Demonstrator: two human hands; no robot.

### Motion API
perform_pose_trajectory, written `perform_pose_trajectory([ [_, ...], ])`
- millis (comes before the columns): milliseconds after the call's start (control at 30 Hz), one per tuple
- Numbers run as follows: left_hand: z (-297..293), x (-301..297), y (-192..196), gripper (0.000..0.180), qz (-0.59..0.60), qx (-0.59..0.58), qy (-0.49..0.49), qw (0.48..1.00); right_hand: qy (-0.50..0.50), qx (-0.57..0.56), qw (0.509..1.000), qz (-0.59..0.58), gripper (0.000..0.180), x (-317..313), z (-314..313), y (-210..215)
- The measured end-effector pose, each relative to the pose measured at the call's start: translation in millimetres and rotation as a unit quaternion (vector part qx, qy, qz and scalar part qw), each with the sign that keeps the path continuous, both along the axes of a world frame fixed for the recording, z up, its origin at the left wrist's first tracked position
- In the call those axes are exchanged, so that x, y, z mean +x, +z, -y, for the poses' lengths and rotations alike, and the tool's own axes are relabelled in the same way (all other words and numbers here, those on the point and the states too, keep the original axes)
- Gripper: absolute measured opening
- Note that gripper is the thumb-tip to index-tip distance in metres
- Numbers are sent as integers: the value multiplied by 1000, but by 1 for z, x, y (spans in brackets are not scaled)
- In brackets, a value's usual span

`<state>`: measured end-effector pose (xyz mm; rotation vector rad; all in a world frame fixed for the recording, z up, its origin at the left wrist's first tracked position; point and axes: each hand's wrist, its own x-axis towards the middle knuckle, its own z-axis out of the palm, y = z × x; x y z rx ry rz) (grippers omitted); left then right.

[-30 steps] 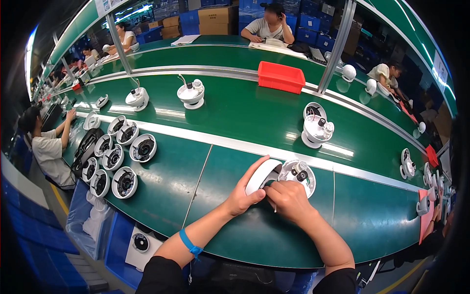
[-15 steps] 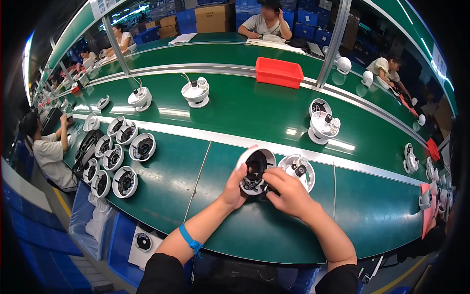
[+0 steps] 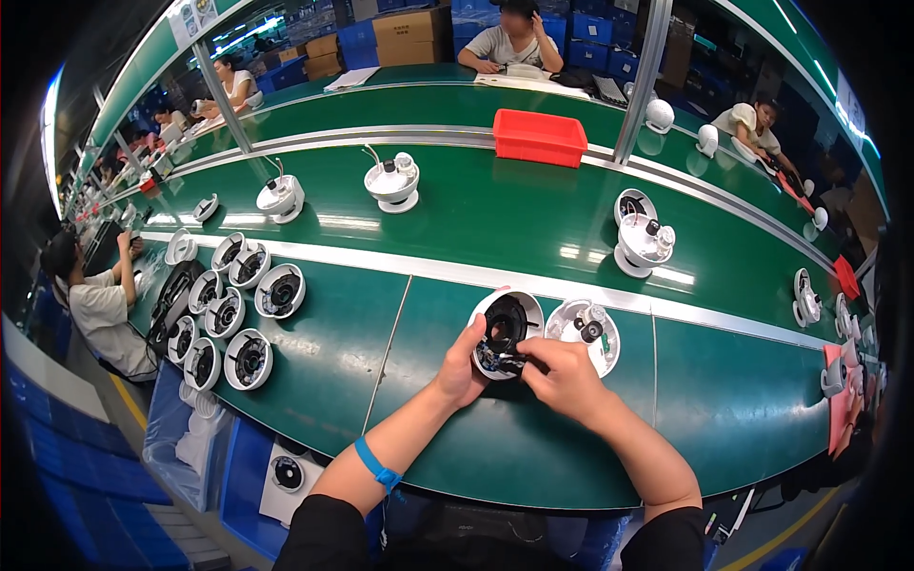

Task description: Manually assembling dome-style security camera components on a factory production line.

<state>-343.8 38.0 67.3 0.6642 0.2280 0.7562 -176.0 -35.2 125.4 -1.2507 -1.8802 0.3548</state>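
Gripping from both sides, the left hand (image 3: 461, 366) has its fingers curled around the left rim of a white dome-camera housing (image 3: 506, 329), clamped on it and tilting its open face up toward the viewer. The right hand (image 3: 562, 376) meets it from the right, fingers pinched together on the small dark parts and wiring at the housing's lower edge. A blue wristband (image 3: 377, 466) sits on the left forearm.

Just to the right of the housing, touching or nearly touching it, lies a white round base plate (image 3: 592, 328) with a small dark lens module on it. Both rest at the near part of the green desk (image 3: 400, 381), just below a pale strip that runs across it. Well to the left, a cluster of similar white housings (image 3: 238, 314) lies face up. Farther back stand partly built dome cameras (image 3: 643, 243) and a red bin (image 3: 539, 138), none of them between the hands and the housing.

The held housing is a white ring with a black, hollow interior.
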Motion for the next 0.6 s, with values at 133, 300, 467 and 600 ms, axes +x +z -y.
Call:
perform_pose_trajectory([
  [133,2,-2,7,81,-2,42,15,999,9,38,998,56,20,-4,1,-4],
  [300,3,-2,8,90,-26,101,42,994,12,75,984,164,20,-11,0,0],
  [467,2,-2,7,97,-44,146,65,986,11,98,972,212,22,-12,-3,-3],
  [600,1,-3,6,98,-56,155,78,983,2,117,968,223,26,-15,-6,-10],
])
